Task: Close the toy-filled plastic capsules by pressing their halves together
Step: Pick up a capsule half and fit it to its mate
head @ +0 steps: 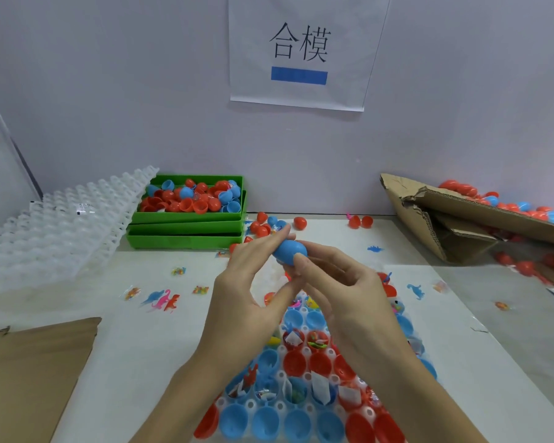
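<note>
A blue plastic capsule (290, 251) is held in the air above the table's middle, between both hands. My left hand (250, 282) has its fingers along the capsule's left side and its thumb below. My right hand (336, 286) pinches the capsule's right end with thumb and fingers. Under my forearms lies a white tray (307, 375) whose cups hold red and blue capsule halves, several with small toys or paper slips inside. My arms hide part of the tray.
Stacked green bins (189, 231) with loose red and blue halves stand at the back left, beside white empty trays (61, 225). A torn cardboard box (454, 225) with capsules lies at the right. Small toy dinosaurs (163, 298) and packets are scattered about. Cardboard (29, 378) covers the front left.
</note>
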The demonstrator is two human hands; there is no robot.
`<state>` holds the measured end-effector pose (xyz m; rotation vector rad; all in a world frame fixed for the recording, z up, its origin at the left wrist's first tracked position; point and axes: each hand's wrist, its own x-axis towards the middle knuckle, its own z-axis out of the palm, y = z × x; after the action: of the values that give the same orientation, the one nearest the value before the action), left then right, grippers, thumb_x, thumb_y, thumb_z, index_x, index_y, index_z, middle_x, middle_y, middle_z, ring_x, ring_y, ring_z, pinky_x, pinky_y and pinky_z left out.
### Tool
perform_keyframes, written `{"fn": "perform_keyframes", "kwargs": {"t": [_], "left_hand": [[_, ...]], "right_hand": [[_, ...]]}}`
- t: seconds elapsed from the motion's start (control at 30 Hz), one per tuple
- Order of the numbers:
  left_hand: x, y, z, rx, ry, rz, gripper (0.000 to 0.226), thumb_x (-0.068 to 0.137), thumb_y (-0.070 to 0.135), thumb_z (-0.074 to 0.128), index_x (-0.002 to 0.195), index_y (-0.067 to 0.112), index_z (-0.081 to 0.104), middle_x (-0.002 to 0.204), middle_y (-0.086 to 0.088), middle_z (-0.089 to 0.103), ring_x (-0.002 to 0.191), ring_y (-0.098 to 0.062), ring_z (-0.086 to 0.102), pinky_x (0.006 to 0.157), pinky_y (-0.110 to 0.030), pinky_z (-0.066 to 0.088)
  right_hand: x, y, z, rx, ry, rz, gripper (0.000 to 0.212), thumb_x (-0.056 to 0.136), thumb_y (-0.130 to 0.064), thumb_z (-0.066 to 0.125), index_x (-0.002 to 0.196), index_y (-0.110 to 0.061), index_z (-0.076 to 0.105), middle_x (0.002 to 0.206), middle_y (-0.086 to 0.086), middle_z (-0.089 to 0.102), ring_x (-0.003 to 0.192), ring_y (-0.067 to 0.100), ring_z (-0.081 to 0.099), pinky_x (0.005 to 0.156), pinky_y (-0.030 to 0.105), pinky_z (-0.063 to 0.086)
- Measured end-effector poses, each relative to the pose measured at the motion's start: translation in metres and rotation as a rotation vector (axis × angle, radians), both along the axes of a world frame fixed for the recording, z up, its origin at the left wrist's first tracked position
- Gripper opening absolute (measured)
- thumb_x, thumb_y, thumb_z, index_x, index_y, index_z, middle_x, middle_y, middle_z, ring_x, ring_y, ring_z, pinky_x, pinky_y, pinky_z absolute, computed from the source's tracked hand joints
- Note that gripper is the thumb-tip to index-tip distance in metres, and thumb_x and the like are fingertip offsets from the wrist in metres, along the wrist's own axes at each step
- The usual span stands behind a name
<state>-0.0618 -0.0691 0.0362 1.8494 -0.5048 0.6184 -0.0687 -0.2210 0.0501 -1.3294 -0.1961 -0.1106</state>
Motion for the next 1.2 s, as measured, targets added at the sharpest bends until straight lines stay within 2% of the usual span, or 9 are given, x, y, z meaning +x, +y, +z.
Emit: {"fn": "perform_keyframes", "kwargs": {"t": [0.1, 0.2, 0.3, 0.47, 0.6, 0.93, 1.0, 1.1, 1.2], "left_hand": [[0.0, -0.001, -0.001, 0.042, -0.109, 0.1, 0.053, 0.088, 0.023, 0.078, 0.139, 0.019, 0.065, 0.134, 0.009, 0.068, 0.128, -0.006, 0.061, 0.108, -0.023, 0.049], [0.002, 0.003, -0.003, 0.108, -0.176, 0.128, 0.045, 0.09, 0.014, 0.075, 0.135, 0.011, 0.068, 0.131, 0.003, 0.071, 0.126, -0.008, 0.064, 0.107, -0.024, 0.05], [0.006, 0.009, -0.001, 0.159, -0.175, 0.096, 0.046, 0.09, 0.008, 0.077, 0.135, 0.009, 0.068, 0.132, 0.001, 0.07, 0.127, -0.012, 0.064, 0.108, -0.029, 0.051], [0.005, 0.014, 0.006, 0.176, -0.161, -0.042, 0.044, 0.092, 0.016, 0.067, 0.135, 0.009, 0.068, 0.133, -0.001, 0.069, 0.129, -0.013, 0.063, 0.109, -0.029, 0.05], [0.005, 0.015, 0.008, 0.183, -0.198, -0.078, 0.04, 0.092, 0.01, 0.07, 0.131, 0.006, 0.069, 0.129, 0.0, 0.07, 0.125, -0.011, 0.063, 0.108, -0.023, 0.049], [0.003, 0.012, 0.007, 0.218, -0.273, -0.046, 0.042, 0.093, 0.006, 0.07, 0.134, 0.006, 0.067, 0.136, -0.001, 0.069, 0.132, -0.013, 0.061, 0.109, -0.029, 0.051], [0.005, 0.015, 0.008, 0.134, -0.109, -0.173, 0.046, 0.097, 0.008, 0.069, 0.142, 0.013, 0.062, 0.145, 0.006, 0.063, 0.141, -0.009, 0.053, 0.115, -0.03, 0.045], [0.008, 0.021, 0.009, -0.073, 0.201, -0.415, 0.043, 0.106, 0.016, 0.05, 0.148, 0.021, 0.057, 0.153, 0.014, 0.055, 0.148, -0.006, 0.043, 0.121, -0.033, 0.039], [0.008, 0.015, 0.008, -0.195, 0.276, -0.357, 0.035, 0.105, 0.033, 0.052, 0.135, 0.027, 0.069, 0.139, 0.011, 0.067, 0.136, -0.011, 0.058, 0.112, -0.038, 0.048]], "right_hand": [[0.001, 0.003, 0.001, 0.24, 0.17, 0.162, 0.025, 0.084, -0.021, 0.081, 0.109, -0.018, 0.081, 0.119, 0.011, 0.076, 0.116, 0.024, 0.072, 0.091, 0.022, 0.057], [0.002, 0.003, 0.0, 0.34, 0.256, 0.238, 0.025, 0.085, -0.014, 0.081, 0.11, -0.01, 0.08, 0.121, 0.016, 0.075, 0.116, 0.028, 0.072, 0.087, 0.028, 0.06], [0.003, 0.001, 0.001, 0.354, 0.26, 0.363, 0.033, 0.098, -0.018, 0.071, 0.127, -0.004, 0.071, 0.131, 0.019, 0.07, 0.124, 0.03, 0.067, 0.094, 0.034, 0.059], [0.003, 0.001, 0.001, 0.338, 0.249, 0.488, 0.03, 0.107, -0.021, 0.057, 0.127, -0.004, 0.071, 0.137, 0.019, 0.066, 0.132, 0.028, 0.062, 0.1, 0.033, 0.055], [0.005, -0.002, 0.003, 0.398, 0.27, 0.574, 0.035, 0.101, -0.022, 0.063, 0.13, -0.002, 0.069, 0.141, 0.021, 0.062, 0.136, 0.028, 0.058, 0.105, 0.034, 0.052], [0.004, -0.003, 0.002, 0.451, 0.256, 0.559, 0.043, 0.095, -0.024, 0.068, 0.128, 0.003, 0.067, 0.135, 0.022, 0.065, 0.132, 0.031, 0.061, 0.104, 0.036, 0.054], [0.002, -0.002, 0.004, 0.344, 0.189, 0.444, 0.036, 0.093, -0.023, 0.072, 0.123, -0.004, 0.073, 0.126, 0.017, 0.072, 0.124, 0.028, 0.067, 0.1, 0.032, 0.056], [0.0, 0.001, 0.002, -0.154, -0.111, 0.01, 0.026, 0.088, -0.029, 0.08, 0.112, -0.02, 0.076, 0.11, -0.004, 0.078, 0.106, 0.015, 0.075, 0.094, 0.022, 0.057], [0.0, 0.003, -0.005, -0.512, -0.409, -0.299, 0.035, 0.082, -0.031, 0.086, 0.111, -0.019, 0.07, 0.099, -0.015, 0.075, 0.097, 0.007, 0.073, 0.086, 0.017, 0.057]]}}
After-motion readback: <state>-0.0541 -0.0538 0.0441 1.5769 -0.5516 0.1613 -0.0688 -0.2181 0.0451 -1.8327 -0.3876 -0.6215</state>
